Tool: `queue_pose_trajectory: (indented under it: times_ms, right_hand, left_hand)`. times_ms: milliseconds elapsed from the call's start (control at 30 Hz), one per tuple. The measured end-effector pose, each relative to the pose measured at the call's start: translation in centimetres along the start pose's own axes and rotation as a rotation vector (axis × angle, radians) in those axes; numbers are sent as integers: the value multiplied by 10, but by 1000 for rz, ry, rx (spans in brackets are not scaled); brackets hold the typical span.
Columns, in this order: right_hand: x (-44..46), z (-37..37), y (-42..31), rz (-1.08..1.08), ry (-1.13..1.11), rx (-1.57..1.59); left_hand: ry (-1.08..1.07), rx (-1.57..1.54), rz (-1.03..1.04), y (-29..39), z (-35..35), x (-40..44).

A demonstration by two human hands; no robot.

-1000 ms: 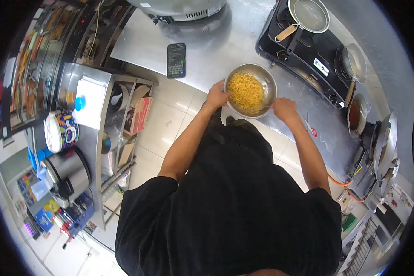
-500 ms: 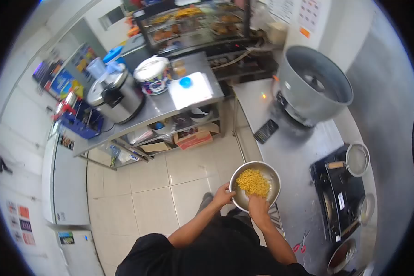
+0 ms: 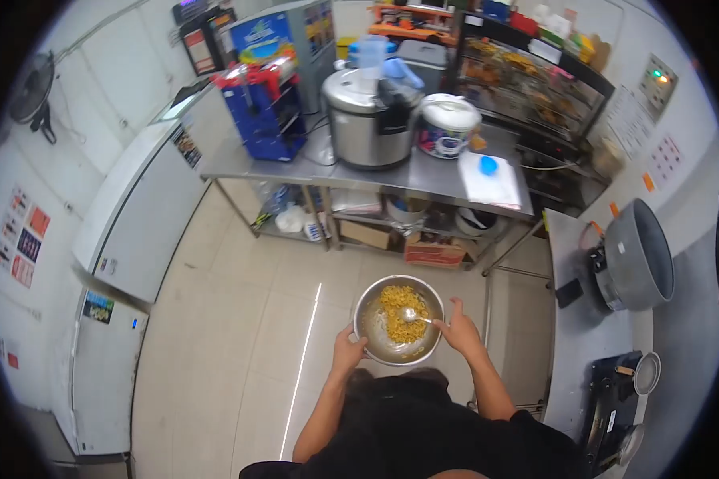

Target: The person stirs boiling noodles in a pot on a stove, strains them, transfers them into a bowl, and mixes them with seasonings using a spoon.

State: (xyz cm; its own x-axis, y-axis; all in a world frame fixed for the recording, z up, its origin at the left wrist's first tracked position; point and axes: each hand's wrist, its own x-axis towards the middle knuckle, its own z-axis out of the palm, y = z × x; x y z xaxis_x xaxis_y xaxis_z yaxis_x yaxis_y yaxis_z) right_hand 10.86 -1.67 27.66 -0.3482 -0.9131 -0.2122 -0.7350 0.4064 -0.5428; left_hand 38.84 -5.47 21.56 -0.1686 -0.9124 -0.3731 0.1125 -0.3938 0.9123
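A round metal bowl (image 3: 367,339) is held out in front of my body, over the floor. Yellow food in small pieces (image 3: 407,329), perhaps corn or noodles, lies in it. My left hand (image 3: 348,350) grips the bowl's left rim, thumb over the edge. At the right rim my right hand (image 3: 458,329) pinches the handle of a metal spoon (image 3: 410,314). The spoon's head rests on the yellow food. One finger of the right hand points up and away from the handle.
A steel table (image 3: 287,169) ahead carries a large steel cooker (image 3: 367,120) and a white-lidded rice cooker (image 3: 447,128). On the right counter (image 3: 563,351) are a phone (image 3: 570,293), a big grey pot (image 3: 641,255) and a black stove (image 3: 611,407). White fridges (image 3: 148,215) stand left.
My body and view have turned left, away from the right counter. The bowl has moved with me. My right hand has drawn back from inside the bowl, and the spoon now shows.
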Motion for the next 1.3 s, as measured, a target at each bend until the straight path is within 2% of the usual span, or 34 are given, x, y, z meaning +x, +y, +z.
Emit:
queue_pose_trajectory:
  times_ms: [33,133,267,333,400,567,600,667,733,800,867,1000,1033,1100,1233,1300]
  right_hand:
    - [18,36,-46,-61,-5,37]
    - [50,85,-99,-192,-237,-26]
    - [82,148,-182,-315,-256,141]
    - [107,172,-225,-393,-291,174]
    - [136,199,-271,-447,-336,149]
    - [218,290,-392,-547,-428,111]
    - [233,308,-420,-569,-441,117]
    - [276,345,-486,-601,-494,111]
    - [304,381,-550,-632,-566,71]
    - [331,402,-623,-722,-582,50]
    - [359,421,-693,-797,-608,58]
    - [416,458,-843,-867,-604,87]
    - [413,438,-827,-887,-582,100]
    - [453,471,-884,-858,-577,60]
    - [526,519,-950,-835,-493,91]
    - [548,539,-983,-752,-508,13]
  left_hand:
    - [40,-5,10,23,-56,10]
    - [70,41,-50,45,-125,16]
    - [185,20,5,69,-202,34]
    - [237,23,-49,86,-239,47]
    - [294,37,-138,104,-279,64]
    - [418,50,-91,118,-393,130]
    - [469,36,-70,122,-414,143]
    - [722,-145,-20,139,-450,176]
    - [903,-302,-67,165,-490,202]
    - [975,-330,-28,203,-527,224]
    - [943,-459,108,228,-583,256]
    - [918,-464,158,309,-681,322]
    - [889,-432,188,315,-656,314]
    - [848,-415,186,340,-711,361]
    - [794,-334,188,369,-792,456]
    - [775,-306,162,382,-830,488]
